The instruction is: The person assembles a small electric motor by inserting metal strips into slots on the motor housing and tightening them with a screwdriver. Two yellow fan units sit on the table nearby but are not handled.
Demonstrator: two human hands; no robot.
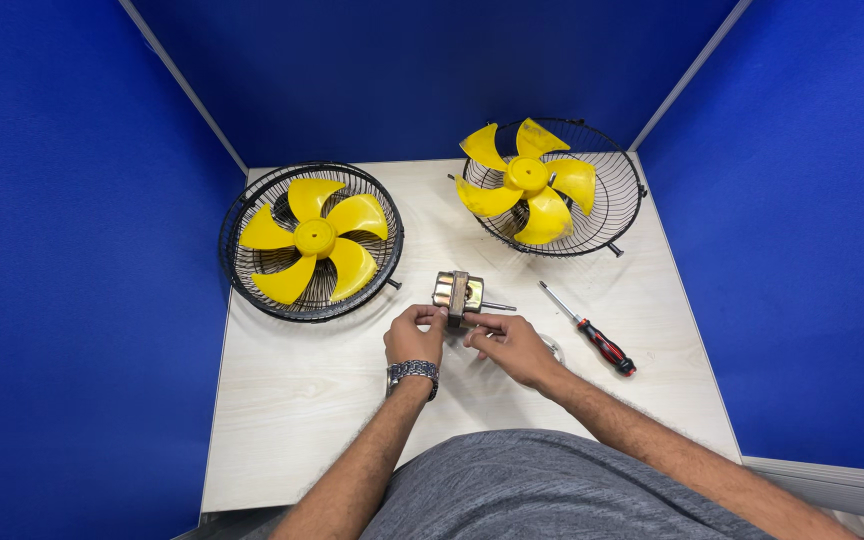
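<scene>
Brass-coloured fan motor [457, 292] sits mid-table, pinched at its near end by fingertips of left hand [414, 335] and right hand [508, 343]; so shallow a grip could let it roll, its shaft knocking the screwdriver [588, 329] nearby.

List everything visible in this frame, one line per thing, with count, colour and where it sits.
fan blade sets: 2, yellow; one lying in the left grille, one in the tilted right grille.
wire fan grilles: 2, black; one flat at the table's back left, one propped up at the back right.
fan motor: 1, brass and grey metal with a thin shaft pointing right, table centre.
screwdriver: 1, red-and-black handle, right of the motor.
table: 1, pale wood.
partition walls: blue, on three sides.
wristwatch: 1, silver, left wrist.
left hand: fingers at the motor's near edge.
right hand: fingers at the motor's near edge.
</scene>
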